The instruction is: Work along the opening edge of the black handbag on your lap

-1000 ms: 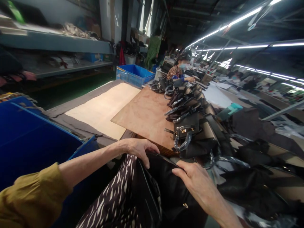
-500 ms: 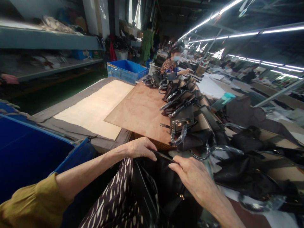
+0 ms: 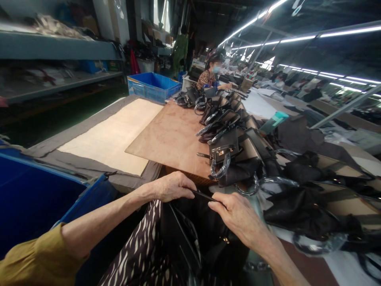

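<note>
two hands, both bare, both grasping: the left hand (image 3: 175,186) pinched the top edge of one black bag (image 3: 208,226) between thumb and fingers, and the right hand (image 3: 235,210) gripped the same edge just beside it, a short stretch of rim showing between the two. bag was in the lap, mouth up, a gold fitting (image 3: 225,240) on its front, against one dark skirt (image 3: 139,246) with white dashes. one mustard sleeve (image 3: 41,252) on the left arm. ahead of the hands, one brown board (image 3: 169,139) overlapped one cream sheet (image 3: 110,137), which lay on gray cloth (image 3: 80,163). along the board's right side ran a row of black handbags (image 3: 223,119), several, too tangled to count exactly; plastic-wrapped handles on many. more dark bags (image 3: 303,210) were heaped at right, near the right hand, count unclear. one teal-topped object (image 3: 275,121) stood behind the row. two large blue bins: near bin (image 3: 32,190) at left, far bin (image 3: 151,87) past the cream sheet. one shelf unit (image 3: 59,49) at far left, two levels visible. one masked co-worker (image 3: 204,80) in a spotted top sat past the row; one person in green (image 3: 179,51) stood farther back.
</note>
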Demonstrator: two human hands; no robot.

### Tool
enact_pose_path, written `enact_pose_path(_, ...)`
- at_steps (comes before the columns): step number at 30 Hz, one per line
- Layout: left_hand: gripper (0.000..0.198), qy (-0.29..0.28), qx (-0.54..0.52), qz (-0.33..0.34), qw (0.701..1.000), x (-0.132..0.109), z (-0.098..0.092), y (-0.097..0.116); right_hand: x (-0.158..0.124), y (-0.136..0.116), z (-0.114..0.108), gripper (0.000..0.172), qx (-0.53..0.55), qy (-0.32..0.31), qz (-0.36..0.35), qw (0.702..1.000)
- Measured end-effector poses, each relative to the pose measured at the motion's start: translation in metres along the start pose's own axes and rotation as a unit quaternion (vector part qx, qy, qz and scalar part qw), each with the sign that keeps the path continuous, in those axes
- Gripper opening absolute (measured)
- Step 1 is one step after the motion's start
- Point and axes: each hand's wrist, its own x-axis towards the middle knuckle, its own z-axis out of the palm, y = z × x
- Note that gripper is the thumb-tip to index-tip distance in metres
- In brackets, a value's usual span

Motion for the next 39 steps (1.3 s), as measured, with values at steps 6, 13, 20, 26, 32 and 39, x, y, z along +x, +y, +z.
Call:
enact_pose_path(6,0.019,0.002,-0.021,-0.030,0.999,0.003,0.006,-0.003,0.002,-0.004,0.002,0.025,-0.067,-0.004,-0.029,0.997)
enact_pose_path(13,0.019,0.020,-0.027,-0.050,0.998,0.005,0.008,0.000,0.004,-0.022,0.004,0.015,-0.143,0.023,-0.054,0.988)
enact_pose_path(20,0.018,0.040,0.003,-0.043,0.998,0.001,0.007,0.004,0.020,-0.027,0.012,0.022,-0.071,0.016,-0.074,0.995)
enact_pose_path(26,0.024,0.013,0.016,-0.032,0.999,-0.007,0.001,0.009,0.015,-0.027,0.019,0.022,-0.048,0.011,-0.039,0.998)
enact_pose_path(32,0.046,0.077,0.100,-0.118,0.985,-0.022,-0.007,0.013,0.010,-0.030,0.020,0.021,-0.076,0.024,-0.017,0.997)
enact_pose_path(39,0.016,0.114,0.070,-0.138,0.981,-0.031,-0.003,0.006,0.009,-0.028,0.022,0.022,-0.072,0.022,-0.014,0.997)
